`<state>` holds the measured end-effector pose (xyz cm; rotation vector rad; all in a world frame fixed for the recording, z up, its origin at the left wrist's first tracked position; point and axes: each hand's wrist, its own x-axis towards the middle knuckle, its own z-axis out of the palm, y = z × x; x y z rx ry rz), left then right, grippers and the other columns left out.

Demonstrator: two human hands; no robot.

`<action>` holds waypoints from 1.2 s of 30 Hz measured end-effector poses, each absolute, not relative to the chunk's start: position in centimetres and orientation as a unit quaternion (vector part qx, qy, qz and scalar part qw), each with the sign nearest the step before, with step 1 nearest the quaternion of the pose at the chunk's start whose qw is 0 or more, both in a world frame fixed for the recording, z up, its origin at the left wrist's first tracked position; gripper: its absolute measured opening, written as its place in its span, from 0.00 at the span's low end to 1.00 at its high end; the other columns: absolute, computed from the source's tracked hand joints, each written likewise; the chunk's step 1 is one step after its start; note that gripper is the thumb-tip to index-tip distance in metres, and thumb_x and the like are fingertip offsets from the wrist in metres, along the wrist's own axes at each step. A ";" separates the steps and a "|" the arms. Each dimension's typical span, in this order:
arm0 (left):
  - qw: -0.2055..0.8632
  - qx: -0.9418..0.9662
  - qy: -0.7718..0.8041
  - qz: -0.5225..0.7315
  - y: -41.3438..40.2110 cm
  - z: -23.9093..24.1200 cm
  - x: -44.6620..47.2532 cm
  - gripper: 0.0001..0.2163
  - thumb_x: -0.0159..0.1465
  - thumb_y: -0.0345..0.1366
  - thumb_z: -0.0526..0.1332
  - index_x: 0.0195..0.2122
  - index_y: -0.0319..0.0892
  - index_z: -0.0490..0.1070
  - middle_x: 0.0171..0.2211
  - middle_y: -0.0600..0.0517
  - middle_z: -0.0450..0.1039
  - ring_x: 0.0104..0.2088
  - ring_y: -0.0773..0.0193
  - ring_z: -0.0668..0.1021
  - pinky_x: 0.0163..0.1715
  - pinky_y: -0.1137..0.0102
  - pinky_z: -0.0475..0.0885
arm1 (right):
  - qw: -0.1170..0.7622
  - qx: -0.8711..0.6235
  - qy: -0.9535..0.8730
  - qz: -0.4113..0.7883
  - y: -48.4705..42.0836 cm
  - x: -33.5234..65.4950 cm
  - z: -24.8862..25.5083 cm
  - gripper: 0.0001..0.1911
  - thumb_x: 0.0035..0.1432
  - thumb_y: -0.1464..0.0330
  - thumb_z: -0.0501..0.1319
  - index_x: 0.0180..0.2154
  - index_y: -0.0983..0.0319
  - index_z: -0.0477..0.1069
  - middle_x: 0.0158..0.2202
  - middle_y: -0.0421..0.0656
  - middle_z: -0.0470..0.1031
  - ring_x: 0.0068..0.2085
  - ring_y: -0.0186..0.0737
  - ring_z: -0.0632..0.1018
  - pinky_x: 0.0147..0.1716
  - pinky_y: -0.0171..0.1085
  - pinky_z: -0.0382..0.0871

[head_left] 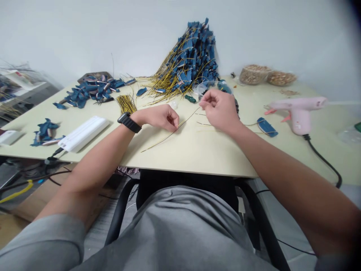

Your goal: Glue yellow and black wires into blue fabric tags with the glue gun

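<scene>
A thin yellow-and-black wire [161, 140] runs slantwise between my hands above the table [180, 158]. My left hand [163, 117], with a black watch on its wrist, is closed in a pinch on the middle of the wire. The far end of the same wire sits between the thumb and fingertips of my right hand [220, 110], also closed. Under and beside my right hand lie several loose wires, partly covered by it. Some of them reach towards a blue flat piece [267, 127] to the right.
A tall heap of blue pieces on yellow wires [194, 56] leans against the wall. Blue pieces [90, 90] and a wire bundle [126, 104] lie left, beyond a white power strip [84, 134]. A corded pink glue gun [301, 111] and bags of chips [254, 74] are right.
</scene>
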<state>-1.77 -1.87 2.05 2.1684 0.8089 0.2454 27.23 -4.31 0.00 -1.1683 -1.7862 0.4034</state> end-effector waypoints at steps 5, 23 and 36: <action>0.386 0.862 0.320 0.071 -1.5 2.0 -2.4 0.12 0.60 0.48 0.82 0.30 0.46 0.90 0.26 0.53 0.83 0.28 0.64 0.76 0.33 0.66 0.65 | 0.526 -0.484 -0.687 0.130 -2.4 29.1 -0.3 0.15 0.71 0.77 0.71 0.35 0.54 0.74 0.33 0.40 0.78 0.33 0.42 0.76 0.39 0.45 0.69; 0.057 0.658 0.705 0.260 8.4 6.8 -12.0 0.11 0.59 0.27 0.76 0.26 0.47 0.77 0.28 0.48 0.77 0.57 0.40 0.85 0.72 0.53 0.77 | 0.482 -0.493 -0.704 0.170 -4.8 27.5 0.4 0.13 0.69 0.76 0.72 0.35 0.55 0.75 0.32 0.40 0.80 0.33 0.43 0.75 0.40 0.46 0.70; 0.077 0.624 0.739 0.243 9.8 5.3 -12.7 0.23 0.61 0.39 0.84 0.25 0.47 0.68 0.21 0.57 0.55 0.53 0.50 0.76 0.71 0.52 0.60 | 0.461 -0.467 -0.732 0.185 -5.1 27.1 0.4 0.13 0.72 0.72 0.73 0.35 0.54 0.76 0.28 0.38 0.73 0.34 0.44 0.73 0.43 0.48 0.70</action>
